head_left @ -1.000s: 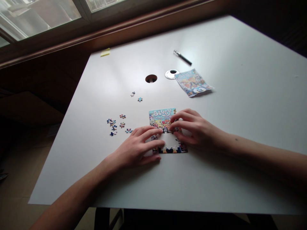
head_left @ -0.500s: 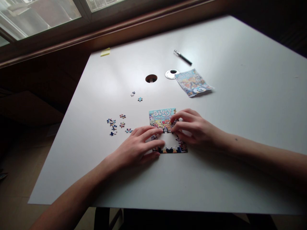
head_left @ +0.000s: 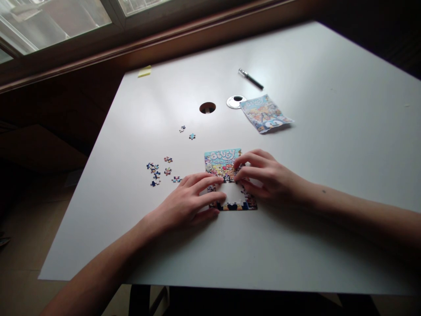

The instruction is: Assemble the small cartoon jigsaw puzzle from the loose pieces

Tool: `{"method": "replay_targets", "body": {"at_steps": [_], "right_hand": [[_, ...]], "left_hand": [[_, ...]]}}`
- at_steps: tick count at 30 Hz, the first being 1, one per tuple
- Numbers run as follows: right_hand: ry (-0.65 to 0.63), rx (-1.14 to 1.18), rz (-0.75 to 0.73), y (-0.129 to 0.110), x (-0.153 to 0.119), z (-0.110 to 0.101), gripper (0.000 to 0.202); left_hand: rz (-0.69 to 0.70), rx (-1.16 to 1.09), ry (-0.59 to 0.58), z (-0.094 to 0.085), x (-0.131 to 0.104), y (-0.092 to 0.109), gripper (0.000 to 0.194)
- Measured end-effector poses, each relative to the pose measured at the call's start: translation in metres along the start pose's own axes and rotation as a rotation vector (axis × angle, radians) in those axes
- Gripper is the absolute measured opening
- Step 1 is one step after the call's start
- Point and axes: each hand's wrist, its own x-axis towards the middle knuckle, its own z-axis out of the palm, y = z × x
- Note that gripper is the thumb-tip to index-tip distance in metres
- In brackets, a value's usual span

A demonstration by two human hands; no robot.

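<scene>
A colourful jigsaw puzzle (head_left: 223, 157) lies flat on the white table, joined at the top and around its border, with a bare gap in the lower middle. My left hand (head_left: 194, 197) rests across its left side, fingers spread, the tips touching the puzzle near the gap. On the right side, my right hand (head_left: 261, 173) has its fingers bent together at the edge of the joined pieces; whatever they grip is hidden. Left of my left hand lie several loose puzzle pieces (head_left: 153, 167), with one piece (head_left: 176, 179) close to its knuckles.
Two more pieces (head_left: 192, 136) lie farther back. Behind them are a round table hole (head_left: 207, 108) and its metal cover (head_left: 234, 102). A printed picture sheet (head_left: 265, 114) touches the cover. A black marker (head_left: 251, 79) and a yellow sticky note (head_left: 144, 71) lie near the far edge.
</scene>
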Motion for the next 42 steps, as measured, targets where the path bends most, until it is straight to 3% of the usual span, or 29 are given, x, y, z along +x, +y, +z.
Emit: {"method": "replay_targets", "body": {"at_steps": [42], "right_hand": [[-0.007,0.010,0.021,-0.0013,0.0018,-0.0016,0.014]], "left_hand": [[0.000,-0.016,0.001,0.0007,-0.0003,-0.0012,0.034]]}}
